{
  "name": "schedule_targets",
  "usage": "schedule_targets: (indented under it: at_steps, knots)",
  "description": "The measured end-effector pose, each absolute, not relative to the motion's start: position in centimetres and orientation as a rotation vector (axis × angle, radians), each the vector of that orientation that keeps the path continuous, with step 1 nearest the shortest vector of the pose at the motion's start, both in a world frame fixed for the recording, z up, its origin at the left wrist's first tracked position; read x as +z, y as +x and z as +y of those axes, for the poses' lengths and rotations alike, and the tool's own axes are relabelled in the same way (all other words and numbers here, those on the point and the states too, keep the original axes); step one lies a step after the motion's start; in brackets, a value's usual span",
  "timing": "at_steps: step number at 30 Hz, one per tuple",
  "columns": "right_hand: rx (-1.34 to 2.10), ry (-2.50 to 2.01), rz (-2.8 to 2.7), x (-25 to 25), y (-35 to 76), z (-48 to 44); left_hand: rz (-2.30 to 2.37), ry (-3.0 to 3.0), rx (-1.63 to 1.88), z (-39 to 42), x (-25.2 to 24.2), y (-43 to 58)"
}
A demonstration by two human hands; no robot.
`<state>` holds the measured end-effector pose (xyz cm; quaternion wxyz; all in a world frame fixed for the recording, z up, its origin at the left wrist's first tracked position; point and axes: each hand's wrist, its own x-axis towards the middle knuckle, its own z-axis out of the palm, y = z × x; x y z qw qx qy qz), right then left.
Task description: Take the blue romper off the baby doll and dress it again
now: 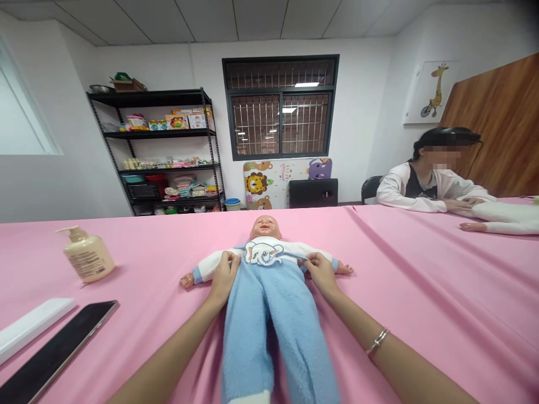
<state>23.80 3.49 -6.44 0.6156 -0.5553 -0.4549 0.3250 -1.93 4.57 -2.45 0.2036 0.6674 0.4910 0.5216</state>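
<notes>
A baby doll (265,226) lies on its back on the pink table cover (400,280), head away from me. It wears a white top with an elephant patch and light blue fleece trousers (273,320). My left hand (224,275) pinches the trousers' waistband at the doll's right side. My right hand (319,270), with a bracelet on its wrist, pinches the waistband at the other side. Both hands are closed on the fabric near the doll's chest.
A beige pump bottle (87,255) stands at the left. A dark tablet (54,350) and a white flat box (31,325) lie at the near left edge. Another person (429,179) sits at the far right with a second doll (501,219). Black shelves (164,151) stand behind.
</notes>
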Motion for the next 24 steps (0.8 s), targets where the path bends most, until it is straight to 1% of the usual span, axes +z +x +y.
schedule_targets:
  at_steps: [5,8,10,14,16,18,20,24]
  knots:
    - [0.766,-1.321,-0.987,-6.5,23.6,3.4,1.379,1.902,1.288,5.7,-3.4,-3.2]
    - [0.808,-1.307,-0.956,-6.2,23.4,3.3,1.391,1.959,1.266,5.3,-3.1,-3.4]
    - [0.840,-1.295,-0.942,-6.2,23.3,3.4,1.406,1.979,1.327,4.7,-2.4,-3.2]
    - [0.900,-1.206,-0.913,-6.7,22.8,3.8,1.327,1.953,1.591,3.1,-0.5,-2.0]
    - [0.883,-1.177,-0.903,-6.9,22.4,3.9,1.233,2.008,1.617,2.1,0.7,-0.9]
    - [0.836,-1.183,-0.924,-7.0,22.1,3.9,1.133,2.149,1.522,0.9,1.8,0.5]
    - [0.809,-1.196,-0.955,-7.0,22.0,3.9,1.028,2.371,1.348,-0.1,2.7,2.3]
    - [0.792,-1.160,-1.079,-6.5,22.2,3.5,0.858,2.863,0.831,0.0,3.3,6.4]
